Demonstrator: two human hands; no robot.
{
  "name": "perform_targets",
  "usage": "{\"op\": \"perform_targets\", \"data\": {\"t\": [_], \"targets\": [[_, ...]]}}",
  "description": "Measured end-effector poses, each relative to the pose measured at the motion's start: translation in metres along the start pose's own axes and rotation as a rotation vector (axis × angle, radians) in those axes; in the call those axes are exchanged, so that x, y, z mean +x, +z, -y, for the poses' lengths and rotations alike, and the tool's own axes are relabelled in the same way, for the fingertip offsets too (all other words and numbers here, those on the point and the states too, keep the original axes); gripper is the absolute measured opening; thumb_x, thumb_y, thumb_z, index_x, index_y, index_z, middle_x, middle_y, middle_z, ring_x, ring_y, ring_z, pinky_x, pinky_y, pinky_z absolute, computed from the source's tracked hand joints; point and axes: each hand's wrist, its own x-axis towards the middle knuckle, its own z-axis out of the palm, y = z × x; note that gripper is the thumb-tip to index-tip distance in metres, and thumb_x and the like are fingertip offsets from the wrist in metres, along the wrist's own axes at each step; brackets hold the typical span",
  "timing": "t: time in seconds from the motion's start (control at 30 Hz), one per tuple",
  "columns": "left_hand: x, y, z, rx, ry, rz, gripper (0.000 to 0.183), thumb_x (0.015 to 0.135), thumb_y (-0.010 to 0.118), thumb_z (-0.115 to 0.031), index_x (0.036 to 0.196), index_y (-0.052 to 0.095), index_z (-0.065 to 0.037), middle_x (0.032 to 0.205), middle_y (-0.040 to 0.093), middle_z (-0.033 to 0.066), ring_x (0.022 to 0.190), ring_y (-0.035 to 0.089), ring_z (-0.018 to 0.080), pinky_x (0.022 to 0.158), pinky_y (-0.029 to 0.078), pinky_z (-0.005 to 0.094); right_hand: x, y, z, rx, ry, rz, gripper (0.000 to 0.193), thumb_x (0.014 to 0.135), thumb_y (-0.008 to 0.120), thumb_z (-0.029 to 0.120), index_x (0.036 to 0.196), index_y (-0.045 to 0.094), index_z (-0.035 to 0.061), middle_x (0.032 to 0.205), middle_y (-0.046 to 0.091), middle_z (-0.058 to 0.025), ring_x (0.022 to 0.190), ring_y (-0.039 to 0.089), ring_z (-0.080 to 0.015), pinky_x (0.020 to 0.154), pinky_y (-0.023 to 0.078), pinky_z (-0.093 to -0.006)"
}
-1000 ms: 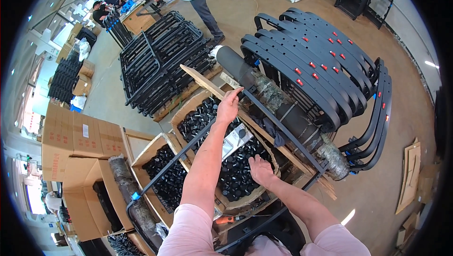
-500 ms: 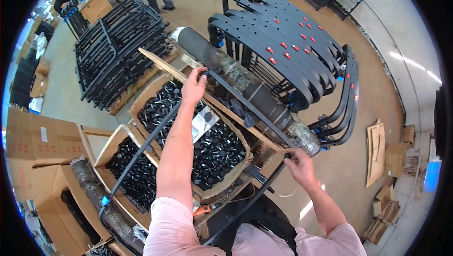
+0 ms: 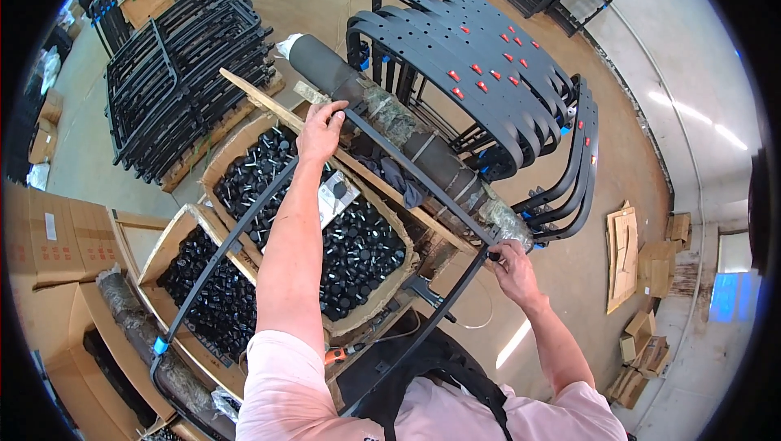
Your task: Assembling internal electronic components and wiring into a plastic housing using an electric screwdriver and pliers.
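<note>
frame (image 3: 419, 174): blk, lies over boxes; both hands at it.
rail axis: far rail (image 3: 455, 207) slants from l hand, far l, to r hand, near r.
l hand (image 3: 319, 136): fingers bent at far-l corner, touching; small part under fingertips or not, cannot tell.
r hand (image 3: 514, 272): narrow pinch, thumb + fingertips, holding blk knob (image 3: 494, 256).
knob vs corner: knob right at frame's near-r corner, to l of r hand's palm; r hand much the nearer. touching metal or slight gap, cannot tell.
far edge: wrapped roll (image 3: 429, 150) close beyond rail, approx. parallel; plank (image 3: 260, 99) on near side, same slant.
near edge: knob box (image 3: 376, 301) w/ loose knobs (image 3: 362, 250) betw. frame's sides; side box (image 3: 172, 242) farther l.
room: widest to r of r hand, over floor (image 3: 561, 278); l hand tighter, roll beyond, box below.
drill (image 3: 338, 355): orange, nr lower edge, well apart from both hands.
</note>
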Motion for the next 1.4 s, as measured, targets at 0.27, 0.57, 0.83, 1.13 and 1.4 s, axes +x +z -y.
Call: {"op": "perform_targets", "data": {"t": [0.27,0.57,0.83,1.13,1.4], "targets": [[0.000,0.001,-0.001,-0.092,-0.082,0.044,0.029,0.108,0.056,-0.027,0.134,0.067,-0.032,0.132,0.068,-0.0011,0.118,0.067,0.0230,0.103,0.050,0.0403,0.004,-0.001,0.005,-0.156,-0.033,0.048,0.029,0.092,0.070,0.004,0.121,0.068,0.0023,0.121,0.063,-0.0167,0.105,0.068,-0.0384,0.092,0.057,-0.0460],[-0.010,-0.005,-0.022,-0.004,-0.016,-0.002,0.027,0.109,0.053,-0.026,0.128,0.071,-0.032,0.135,0.063,-0.0022,0.124,0.064,0.0237,0.102,0.049,0.0393,0.004,-0.002,0.010,-0.346,0.088,0.064,0.034,0.093,0.075,0.021,0.121,0.068,0.0031,0.113,0.068,-0.0192,0.098,0.070,-0.0405,0.086,0.057,-0.0480],[-0.009,-0.006,-0.011,-0.055,0.031,-0.029,0.028,0.102,0.064,-0.032,0.130,0.070,-0.032,0.133,0.066,0.0032,0.120,0.066,0.0256,0.101,0.051,0.0405,0.001,0.007,0.004,-0.376,-0.144,-0.003,0.032,0.094,0.073,0.019,0.121,0.064,0.0031,0.107,0.069,-0.0195,0.097,0.070,-0.0420,0.087,0.057,-0.0499],[-0.003,-0.003,-0.009,-0.038,-0.040,-0.037,0.029,0.103,0.061,-0.028,0.131,0.069,-0.030,0.133,0.068,0.0040,0.122,0.066,0.0261,0.103,0.050,0.0424,0.011,0.011,0.002,-0.410,-0.016,-0.041,0.024,0.102,0.065,0.028,0.112,0.064,0.0055,0.098,0.073,-0.0203,0.087,0.073,-0.0409,0.076,0.058,-0.0511],[-0.008,-0.005,0.000,-0.045,0.015,-0.030,0.030,0.103,0.063,-0.033,0.133,0.068,-0.031,0.140,0.064,0.0024,0.122,0.066,0.0250,0.103,0.050,0.0415,0.016,-0.001,0.021,-0.382,0.081,0.117,0.032,0.100,0.067,0.033,0.114,0.063,0.0040,0.085,0.074,-0.0213,0.085,0.073,-0.0425,0.079,0.057,-0.0531]]}}
